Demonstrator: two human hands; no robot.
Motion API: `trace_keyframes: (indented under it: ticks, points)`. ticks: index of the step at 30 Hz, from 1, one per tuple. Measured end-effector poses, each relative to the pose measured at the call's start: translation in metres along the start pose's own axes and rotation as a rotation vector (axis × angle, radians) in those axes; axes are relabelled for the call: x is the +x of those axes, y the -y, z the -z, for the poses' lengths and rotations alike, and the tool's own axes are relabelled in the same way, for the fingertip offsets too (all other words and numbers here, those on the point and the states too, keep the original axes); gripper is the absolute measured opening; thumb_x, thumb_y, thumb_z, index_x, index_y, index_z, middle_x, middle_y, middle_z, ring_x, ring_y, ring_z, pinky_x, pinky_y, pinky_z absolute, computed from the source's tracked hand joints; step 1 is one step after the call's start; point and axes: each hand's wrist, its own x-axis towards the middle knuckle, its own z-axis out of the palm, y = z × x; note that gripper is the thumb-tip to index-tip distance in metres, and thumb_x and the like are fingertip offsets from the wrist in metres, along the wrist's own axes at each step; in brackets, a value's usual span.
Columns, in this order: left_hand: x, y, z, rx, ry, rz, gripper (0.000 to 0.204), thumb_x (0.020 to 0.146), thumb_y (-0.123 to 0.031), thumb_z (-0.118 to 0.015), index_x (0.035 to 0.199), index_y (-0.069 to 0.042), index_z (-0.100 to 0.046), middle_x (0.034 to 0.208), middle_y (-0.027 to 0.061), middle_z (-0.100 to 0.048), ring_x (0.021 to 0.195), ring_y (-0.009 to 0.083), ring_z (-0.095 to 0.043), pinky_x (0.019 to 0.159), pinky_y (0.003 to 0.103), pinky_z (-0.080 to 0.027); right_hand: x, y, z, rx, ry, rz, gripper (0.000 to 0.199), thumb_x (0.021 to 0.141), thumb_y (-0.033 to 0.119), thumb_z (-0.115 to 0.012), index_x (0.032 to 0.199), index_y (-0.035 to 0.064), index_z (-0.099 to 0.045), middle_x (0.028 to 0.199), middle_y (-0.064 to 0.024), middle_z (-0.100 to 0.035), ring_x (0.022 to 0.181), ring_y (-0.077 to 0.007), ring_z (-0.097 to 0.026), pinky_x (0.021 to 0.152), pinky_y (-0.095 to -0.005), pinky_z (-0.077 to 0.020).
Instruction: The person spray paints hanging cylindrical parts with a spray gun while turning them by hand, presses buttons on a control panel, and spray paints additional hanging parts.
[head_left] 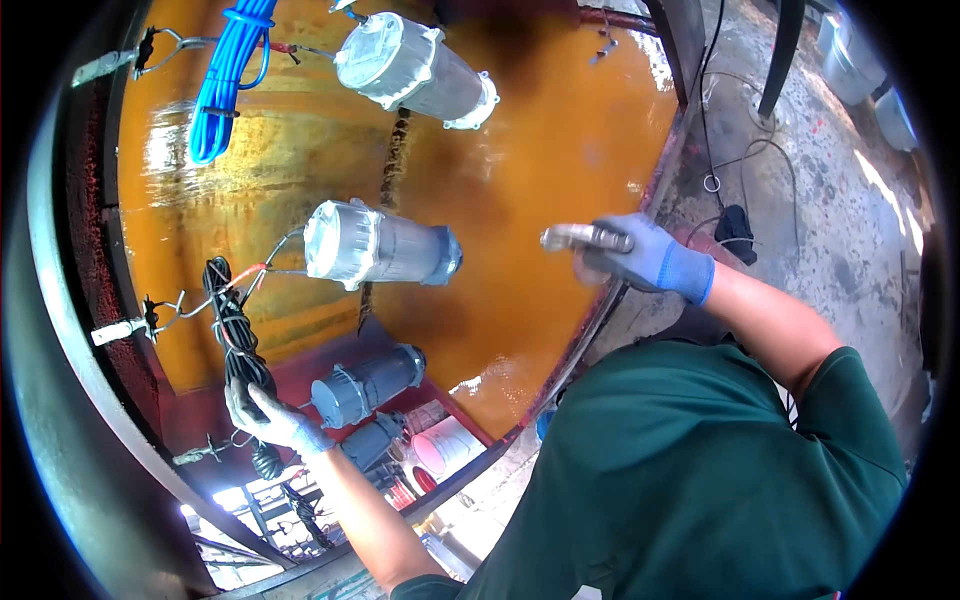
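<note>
My left hand (268, 418), in a grey and blue glove, is closed at the lower end of a coiled black cable (238, 335). That cable leads to a silver cylindrical motor housing (375, 248), which lies sideways in view with a bluish-grey end. My right hand (645, 255), gloved alike, grips a silver metal tool (585, 238) that looks like a spray gun, blurred at its edges. The tool's front end points left toward the silver motor housing, apart from it. Another silver motor housing (415, 70) hangs farther off, beside a coiled blue cable (228, 85).
Dark grey motor housings (368, 385) sit nearer, below a pinkish bucket (445, 447). Behind everything spreads an orange-brown stained panel (520, 180) with a dark frame. Wire hooks (150, 320) hang along a rail at left. Black hoses (745, 150) trail over the concrete floor at right.
</note>
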Motion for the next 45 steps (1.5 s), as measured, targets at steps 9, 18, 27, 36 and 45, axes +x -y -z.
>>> trace_keyframes:
  ticks: [9, 18, 27, 36, 45]
  points:
    - [0.001, -0.020, -0.008, -0.090, 0.020, 0.006, 0.034, 0.106, -0.014, -0.063, 0.135, 0.004, -0.064, 0.137, 0.0170, -0.053, 0.122, 0.0263, -0.062, 0.104, 0.040, -0.056, -0.012, 0.029, 0.007, -0.015, 0.129, 0.161, 0.022, 0.097, 0.023, -0.076, 0.099, 0.0022, -0.069, 0.080, -0.0081, -0.072, 0.076, -0.0168, -0.069, 0.070, -0.0365, -0.0540]
    - [-0.002, -0.031, -0.007, -0.048, 0.076, -0.007, 0.038, 0.107, -0.018, -0.063, 0.139, 0.003, -0.063, 0.143, 0.0169, -0.050, 0.129, 0.0274, -0.058, 0.107, 0.042, -0.053, -0.008, 0.070, 0.014, 0.076, 0.097, 0.183, 0.025, 0.095, 0.022, -0.080, 0.105, 0.0011, -0.070, 0.085, -0.0137, -0.071, 0.079, -0.0177, -0.071, 0.073, -0.0376, -0.0553]
    - [-0.002, -0.031, -0.008, 0.024, 0.078, -0.070, 0.038, 0.108, -0.020, -0.063, 0.139, 0.002, -0.065, 0.142, 0.0174, -0.050, 0.129, 0.0285, -0.057, 0.103, 0.041, -0.059, -0.011, 0.054, 0.000, 0.084, 0.072, 0.281, 0.026, 0.093, 0.023, -0.082, 0.104, 0.0020, -0.071, 0.088, -0.0160, -0.074, 0.082, -0.0296, -0.075, 0.074, -0.0386, -0.0568]
    - [0.001, -0.026, -0.008, 0.031, 0.039, -0.079, 0.038, 0.105, -0.020, -0.067, 0.134, 0.005, -0.066, 0.137, 0.0184, -0.056, 0.125, 0.0301, -0.061, 0.109, 0.045, -0.052, -0.019, 0.042, -0.008, 0.042, 0.074, 0.102, 0.024, 0.096, 0.025, -0.079, 0.100, 0.0029, -0.071, 0.086, -0.0139, -0.073, 0.077, -0.0225, -0.072, 0.074, -0.0370, -0.0558]
    - [0.000, -0.021, -0.007, -0.025, 0.056, -0.070, 0.038, 0.106, -0.020, -0.065, 0.137, 0.002, -0.064, 0.139, 0.0175, -0.054, 0.126, 0.0286, -0.059, 0.106, 0.044, -0.053, -0.015, 0.018, -0.014, 0.014, 0.066, 0.061, 0.024, 0.096, 0.024, -0.078, 0.103, 0.0020, -0.071, 0.090, -0.0151, -0.076, 0.085, -0.0246, -0.076, 0.079, -0.0366, -0.0591]
